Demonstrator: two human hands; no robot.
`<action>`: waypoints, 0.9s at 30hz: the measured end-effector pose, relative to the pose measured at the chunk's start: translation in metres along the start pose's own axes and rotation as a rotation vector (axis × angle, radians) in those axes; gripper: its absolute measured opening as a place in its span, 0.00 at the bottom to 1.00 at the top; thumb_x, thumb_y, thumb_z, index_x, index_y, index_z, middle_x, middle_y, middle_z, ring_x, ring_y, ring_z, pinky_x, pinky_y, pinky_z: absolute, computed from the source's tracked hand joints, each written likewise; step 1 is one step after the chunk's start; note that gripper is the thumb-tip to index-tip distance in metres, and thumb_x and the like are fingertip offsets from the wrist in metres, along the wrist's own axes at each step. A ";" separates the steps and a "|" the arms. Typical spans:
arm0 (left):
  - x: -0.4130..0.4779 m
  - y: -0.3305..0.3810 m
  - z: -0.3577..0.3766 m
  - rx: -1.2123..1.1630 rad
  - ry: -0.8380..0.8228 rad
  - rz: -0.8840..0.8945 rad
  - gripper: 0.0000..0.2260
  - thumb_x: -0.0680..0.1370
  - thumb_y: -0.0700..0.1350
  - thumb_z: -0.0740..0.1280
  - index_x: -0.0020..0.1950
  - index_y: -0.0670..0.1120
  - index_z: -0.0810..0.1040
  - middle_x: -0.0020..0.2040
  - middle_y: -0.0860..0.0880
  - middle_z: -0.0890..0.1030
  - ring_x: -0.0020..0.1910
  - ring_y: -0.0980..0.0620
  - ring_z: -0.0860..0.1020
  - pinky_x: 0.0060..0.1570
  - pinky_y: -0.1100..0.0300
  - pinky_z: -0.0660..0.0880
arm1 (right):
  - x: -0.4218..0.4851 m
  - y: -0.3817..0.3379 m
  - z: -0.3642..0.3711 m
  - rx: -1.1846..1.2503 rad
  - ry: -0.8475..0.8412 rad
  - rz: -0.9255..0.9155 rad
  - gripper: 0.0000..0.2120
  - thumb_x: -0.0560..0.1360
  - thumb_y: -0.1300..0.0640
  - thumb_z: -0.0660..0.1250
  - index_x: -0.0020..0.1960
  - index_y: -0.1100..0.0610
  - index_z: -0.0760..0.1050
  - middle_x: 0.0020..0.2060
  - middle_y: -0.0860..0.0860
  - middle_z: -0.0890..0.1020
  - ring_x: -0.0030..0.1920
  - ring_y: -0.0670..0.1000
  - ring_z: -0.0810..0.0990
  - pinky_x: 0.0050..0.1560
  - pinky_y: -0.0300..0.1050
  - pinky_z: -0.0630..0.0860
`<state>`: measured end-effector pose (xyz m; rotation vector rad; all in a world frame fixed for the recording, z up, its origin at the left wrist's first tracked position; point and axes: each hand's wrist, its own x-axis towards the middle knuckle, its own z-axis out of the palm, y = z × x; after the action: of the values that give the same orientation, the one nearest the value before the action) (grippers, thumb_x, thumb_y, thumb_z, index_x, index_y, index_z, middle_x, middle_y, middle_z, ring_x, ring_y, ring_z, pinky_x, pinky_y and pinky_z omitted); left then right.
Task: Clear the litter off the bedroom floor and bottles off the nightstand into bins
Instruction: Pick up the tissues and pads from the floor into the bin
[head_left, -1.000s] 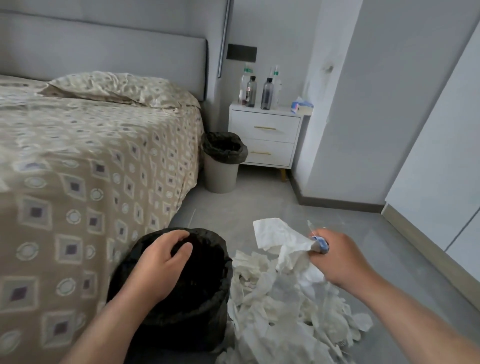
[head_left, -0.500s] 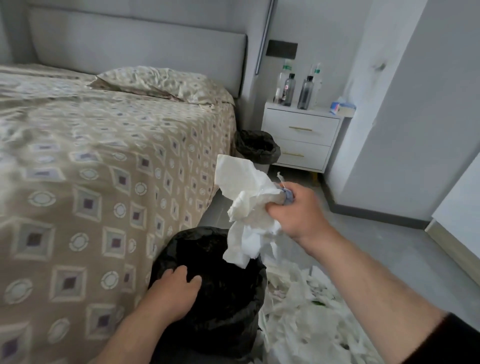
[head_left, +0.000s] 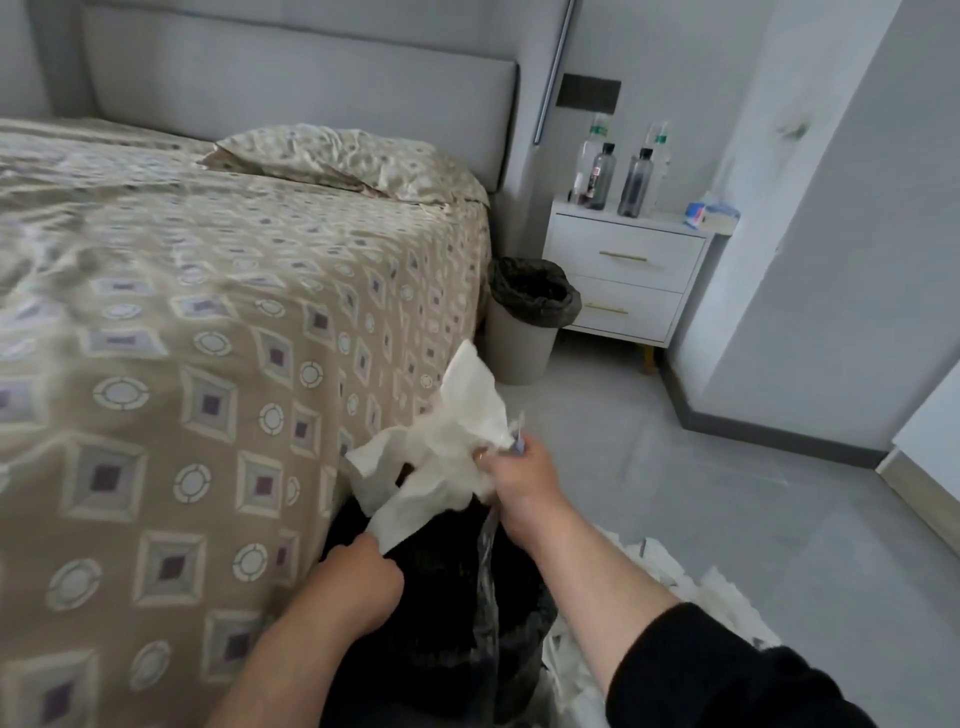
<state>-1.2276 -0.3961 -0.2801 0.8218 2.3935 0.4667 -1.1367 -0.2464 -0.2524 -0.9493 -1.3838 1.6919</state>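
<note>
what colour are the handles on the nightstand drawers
Gold or brass-coloured: slim bar handles on the white nightstand, one on each drawer, seen in the head view.

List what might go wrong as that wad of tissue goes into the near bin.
1. The crumpled white tissue bundle in the right hand spreads wider than the black-lined bin; loose flaps may spill outside.
2. The left hand grips the bin's rim; pushing down might drag the liner inward.
</note>
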 end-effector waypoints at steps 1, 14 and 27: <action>0.001 0.000 0.000 0.006 0.004 -0.008 0.14 0.79 0.45 0.54 0.61 0.43 0.69 0.62 0.42 0.73 0.58 0.44 0.73 0.52 0.57 0.69 | 0.002 0.011 -0.006 -0.164 0.023 -0.026 0.07 0.67 0.69 0.66 0.40 0.60 0.79 0.35 0.56 0.80 0.38 0.54 0.78 0.40 0.47 0.74; 0.002 0.002 0.004 0.095 0.033 0.014 0.14 0.78 0.46 0.56 0.60 0.42 0.71 0.60 0.41 0.76 0.59 0.41 0.75 0.56 0.53 0.73 | 0.007 0.010 -0.021 -1.484 -0.589 -0.025 0.20 0.73 0.51 0.70 0.62 0.56 0.72 0.60 0.54 0.76 0.60 0.56 0.75 0.53 0.45 0.71; 0.000 0.003 0.009 0.130 0.030 0.004 0.16 0.78 0.47 0.57 0.62 0.43 0.71 0.62 0.41 0.74 0.60 0.41 0.74 0.58 0.52 0.73 | 0.019 -0.117 0.005 -0.621 0.069 -0.785 0.07 0.79 0.54 0.62 0.50 0.56 0.76 0.34 0.40 0.75 0.35 0.36 0.74 0.32 0.26 0.66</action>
<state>-1.2208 -0.3923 -0.2861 0.8812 2.4713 0.3298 -1.1393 -0.2148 -0.1376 -0.6182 -1.9424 0.6495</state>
